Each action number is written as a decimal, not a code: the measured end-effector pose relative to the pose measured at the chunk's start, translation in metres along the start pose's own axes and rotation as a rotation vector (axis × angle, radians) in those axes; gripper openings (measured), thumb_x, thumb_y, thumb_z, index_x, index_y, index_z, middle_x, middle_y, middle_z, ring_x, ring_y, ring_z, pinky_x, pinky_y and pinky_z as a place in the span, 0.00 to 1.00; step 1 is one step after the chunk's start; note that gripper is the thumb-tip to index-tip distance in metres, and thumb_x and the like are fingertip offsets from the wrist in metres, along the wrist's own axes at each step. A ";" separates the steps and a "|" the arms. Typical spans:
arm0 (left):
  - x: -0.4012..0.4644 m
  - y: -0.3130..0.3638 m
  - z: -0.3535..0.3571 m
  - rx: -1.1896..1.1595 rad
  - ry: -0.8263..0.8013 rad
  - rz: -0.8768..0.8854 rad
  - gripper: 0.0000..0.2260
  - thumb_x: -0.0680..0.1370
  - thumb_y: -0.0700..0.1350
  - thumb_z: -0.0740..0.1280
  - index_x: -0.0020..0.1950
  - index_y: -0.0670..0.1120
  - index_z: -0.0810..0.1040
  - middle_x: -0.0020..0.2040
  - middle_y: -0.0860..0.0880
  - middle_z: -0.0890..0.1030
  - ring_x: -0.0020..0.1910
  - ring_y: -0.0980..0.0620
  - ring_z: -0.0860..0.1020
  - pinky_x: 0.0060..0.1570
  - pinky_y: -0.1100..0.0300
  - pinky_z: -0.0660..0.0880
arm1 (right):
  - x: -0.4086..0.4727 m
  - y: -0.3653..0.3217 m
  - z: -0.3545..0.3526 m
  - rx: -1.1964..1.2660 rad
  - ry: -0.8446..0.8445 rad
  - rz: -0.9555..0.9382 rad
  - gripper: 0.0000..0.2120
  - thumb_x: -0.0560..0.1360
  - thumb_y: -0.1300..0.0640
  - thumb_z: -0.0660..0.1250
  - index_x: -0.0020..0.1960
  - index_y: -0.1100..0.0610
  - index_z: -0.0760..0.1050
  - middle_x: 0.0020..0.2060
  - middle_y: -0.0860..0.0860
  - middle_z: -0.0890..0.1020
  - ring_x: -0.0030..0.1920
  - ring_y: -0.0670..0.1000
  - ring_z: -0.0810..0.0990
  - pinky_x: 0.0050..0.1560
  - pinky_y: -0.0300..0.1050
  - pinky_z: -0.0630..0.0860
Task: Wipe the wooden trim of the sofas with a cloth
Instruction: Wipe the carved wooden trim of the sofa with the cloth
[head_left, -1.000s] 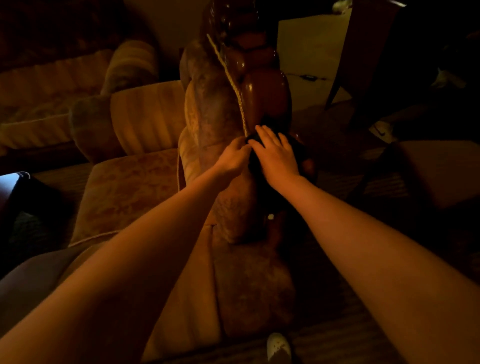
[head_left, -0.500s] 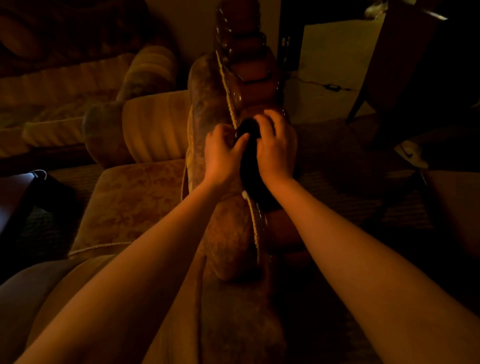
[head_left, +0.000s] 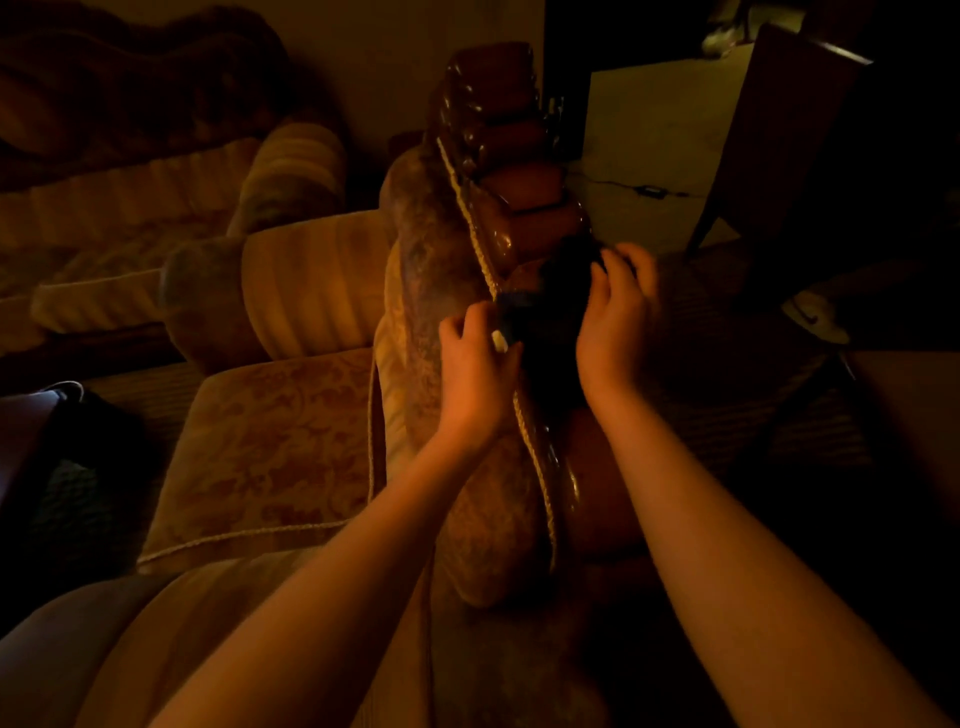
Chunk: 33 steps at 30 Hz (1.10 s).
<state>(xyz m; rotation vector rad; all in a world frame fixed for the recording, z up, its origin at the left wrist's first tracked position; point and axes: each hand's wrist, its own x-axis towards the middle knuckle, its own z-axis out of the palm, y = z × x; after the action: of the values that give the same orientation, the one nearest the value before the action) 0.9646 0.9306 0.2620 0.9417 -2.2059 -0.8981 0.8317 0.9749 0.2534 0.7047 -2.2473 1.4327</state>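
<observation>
A dark cloth (head_left: 553, 312) lies stretched over the glossy carved wooden trim (head_left: 511, 156) that runs along the outer side of the sofa's padded arm (head_left: 431, 270). My left hand (head_left: 475, 364) grips the cloth's near end, where a small white tag shows. The cloth's far end is gripped by my right hand (head_left: 618, 317), beside the trim. A rope cord edges the upholstery next to the wood. The room is very dim.
The patterned seat cushion (head_left: 270, 447) and a striped back cushion (head_left: 317, 280) lie to the left. A second sofa (head_left: 104, 223) stands at the far left. A dark wooden furniture piece (head_left: 779, 135), a cable on the light floor and a shoe (head_left: 815, 317) are at the right.
Both hands have drawn apart, spreading the cloth along the trim: the right hand went farther out and right, the left hand came nearer. The view has shifted slightly.
</observation>
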 end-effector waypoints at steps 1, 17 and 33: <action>-0.005 -0.005 -0.001 0.024 -0.005 0.004 0.16 0.78 0.42 0.65 0.66 0.45 0.70 0.61 0.50 0.68 0.55 0.58 0.68 0.47 0.82 0.64 | -0.012 0.001 -0.007 -0.049 -0.063 0.075 0.16 0.79 0.58 0.57 0.64 0.61 0.73 0.65 0.57 0.72 0.64 0.58 0.72 0.62 0.54 0.71; -0.030 0.010 0.005 -0.524 -0.445 -0.247 0.28 0.81 0.33 0.54 0.77 0.48 0.48 0.69 0.57 0.59 0.69 0.60 0.58 0.60 0.74 0.63 | -0.011 -0.009 -0.005 -0.074 -0.297 0.374 0.30 0.78 0.38 0.53 0.74 0.54 0.59 0.70 0.55 0.64 0.67 0.57 0.67 0.59 0.52 0.70; -0.157 -0.005 0.015 -0.071 -0.602 -0.351 0.21 0.78 0.33 0.58 0.71 0.40 0.67 0.68 0.43 0.71 0.68 0.46 0.68 0.63 0.61 0.65 | -0.141 0.011 -0.113 -0.452 -0.597 -0.071 0.19 0.77 0.50 0.61 0.65 0.57 0.69 0.66 0.54 0.70 0.69 0.55 0.64 0.69 0.53 0.61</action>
<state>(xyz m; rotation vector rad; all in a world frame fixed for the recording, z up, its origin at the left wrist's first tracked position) 1.0486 1.0544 0.2123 1.1580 -2.5052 -1.5835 0.9438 1.1110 0.2127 1.1422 -2.8087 0.6782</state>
